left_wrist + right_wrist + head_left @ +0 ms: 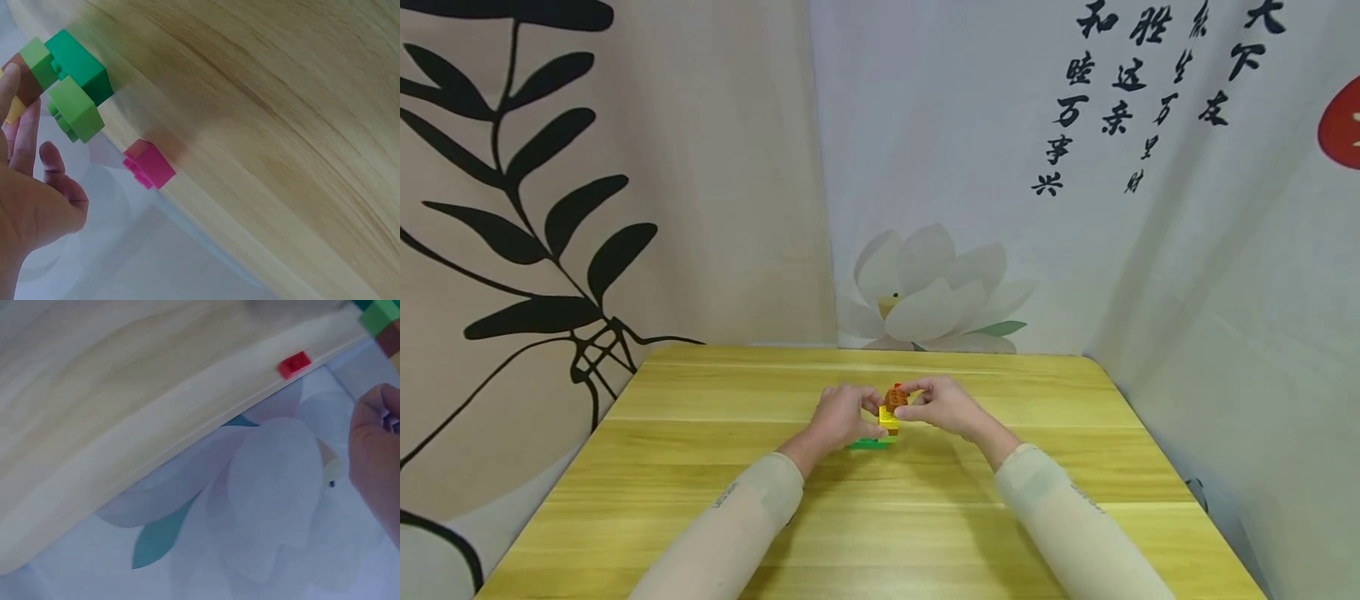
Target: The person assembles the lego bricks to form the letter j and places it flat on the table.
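A stack of toy building bricks stands on the table, with a green brick (868, 445) at its base and a yellow brick (888, 417) higher up. My left hand (841, 418) holds the stack from the left, thumb and fingers around its side. At the top, my right hand (946, 407) pinches an orange-brown brick (896, 399) against or just above the yellow one; contact is unclear. From the left wrist, a dark green brick (84, 65), a light green brick (37, 62) and a brown brick (25, 81) show in the stack.
A pink brick (151, 165) lies on the wooden table (1000, 533), apart from the stack. Near the table's far edge is a red brick (294, 365). Behind the table hangs a printed cloth (925, 167) with a flower and writing.
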The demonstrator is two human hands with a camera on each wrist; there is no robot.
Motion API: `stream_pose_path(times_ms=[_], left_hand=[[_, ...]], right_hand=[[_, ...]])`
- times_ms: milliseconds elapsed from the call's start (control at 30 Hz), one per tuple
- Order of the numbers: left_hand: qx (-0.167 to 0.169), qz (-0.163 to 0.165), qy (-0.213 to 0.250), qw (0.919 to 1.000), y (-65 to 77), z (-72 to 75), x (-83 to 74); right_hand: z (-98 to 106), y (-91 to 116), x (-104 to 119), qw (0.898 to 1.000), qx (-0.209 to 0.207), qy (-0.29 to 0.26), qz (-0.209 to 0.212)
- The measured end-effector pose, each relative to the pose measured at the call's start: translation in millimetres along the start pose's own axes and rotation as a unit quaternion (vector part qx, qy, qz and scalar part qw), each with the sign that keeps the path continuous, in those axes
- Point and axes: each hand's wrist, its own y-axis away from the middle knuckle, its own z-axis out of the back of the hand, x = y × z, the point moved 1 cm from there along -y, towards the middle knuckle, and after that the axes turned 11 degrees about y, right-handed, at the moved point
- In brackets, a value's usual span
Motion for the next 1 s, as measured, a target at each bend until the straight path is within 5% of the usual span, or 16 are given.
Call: stream_pose_path(times_ms=[200, 500, 800, 1000], left_hand=[[0.005, -0.012, -0.01, 0.9999, 0.4, -1.1, 2.1], [0.001, -0.018, -0.017, 0.9997, 0.6, 0.1, 1.8], [-0.002, -0.012, -0.018, 0.9998, 0.2, 0.4, 1.8], [0.002, -0.005, -0.015, 0.9999, -1.7, -0.5, 3.7]], right_hand=[[-9.1, -0.2, 8.1, 0.999, 0.005, 0.044, 0.031], [-14.1, 0.2, 8.9, 0.999, -0.027, 0.017, 0.018], [-25.7, 0.5, 13.2, 0.989, 0.011, -0.131, -0.072], [-25.9, 1.7, 13.3, 0.985, 0.037, -0.151, -0.08]])
